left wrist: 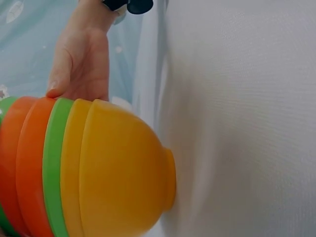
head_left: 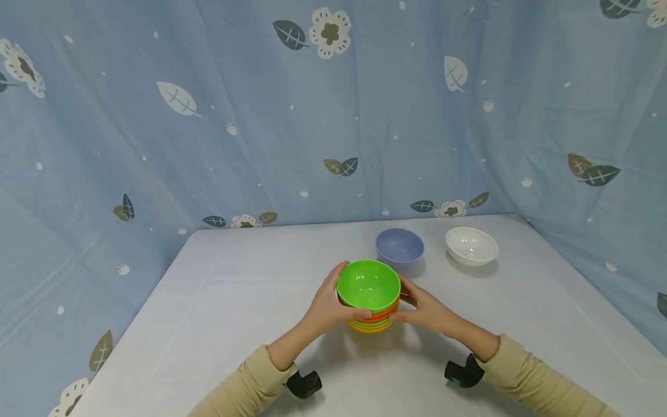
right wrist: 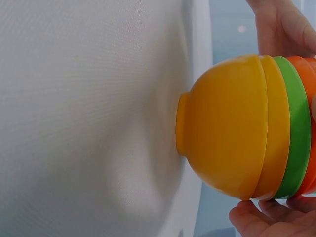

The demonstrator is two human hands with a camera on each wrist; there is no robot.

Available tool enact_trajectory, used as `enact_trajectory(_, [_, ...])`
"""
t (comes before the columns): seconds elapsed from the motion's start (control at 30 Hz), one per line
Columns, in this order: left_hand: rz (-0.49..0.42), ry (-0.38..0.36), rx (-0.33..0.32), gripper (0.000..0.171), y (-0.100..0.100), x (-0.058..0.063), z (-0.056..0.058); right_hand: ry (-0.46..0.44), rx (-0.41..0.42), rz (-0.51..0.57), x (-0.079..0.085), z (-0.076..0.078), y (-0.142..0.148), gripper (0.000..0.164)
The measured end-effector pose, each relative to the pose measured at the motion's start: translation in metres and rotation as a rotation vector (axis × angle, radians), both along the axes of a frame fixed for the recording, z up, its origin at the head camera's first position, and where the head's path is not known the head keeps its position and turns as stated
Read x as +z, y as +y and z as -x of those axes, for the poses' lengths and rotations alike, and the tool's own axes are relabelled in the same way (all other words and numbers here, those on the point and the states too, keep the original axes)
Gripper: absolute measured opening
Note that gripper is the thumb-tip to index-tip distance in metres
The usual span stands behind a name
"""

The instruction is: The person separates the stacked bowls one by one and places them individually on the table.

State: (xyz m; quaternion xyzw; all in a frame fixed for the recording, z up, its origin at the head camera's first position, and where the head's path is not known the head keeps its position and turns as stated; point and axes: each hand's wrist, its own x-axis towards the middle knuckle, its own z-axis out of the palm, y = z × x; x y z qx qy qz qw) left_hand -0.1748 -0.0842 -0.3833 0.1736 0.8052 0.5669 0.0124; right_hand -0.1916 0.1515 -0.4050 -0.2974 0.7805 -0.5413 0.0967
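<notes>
Stack of bowls [head_left: 369,295], green on top — fingers of left hand [head_left: 332,302] and right hand [head_left: 426,310] grip its opposite sides. Over table [head_left: 245,307], in front of blue bowl [head_left: 400,247] — base contact unclear.

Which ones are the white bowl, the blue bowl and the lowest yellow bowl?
White bowl [head_left: 471,247]: head view, on its inside.
Blue bowl [head_left: 399,247]: head view, on its inside.
Lowest yellow bowl [left wrist: 121,168]: left wrist view, on its outer side.

My forearms [head_left: 250,382] slant inward from the bottom edge of the head view. Below centre, my left grip [head_left: 329,305] and right grip [head_left: 426,310] curve toward each other.
</notes>
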Motion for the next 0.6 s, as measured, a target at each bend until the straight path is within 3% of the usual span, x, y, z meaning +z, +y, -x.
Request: enact_trajectory(0.6, [0.005, -0.003, 0.051, 0.105, -0.005, 0.016, -0.001, 0.008, -0.003, -0.011, 0.003, -0.002, 0.0, 0.086])
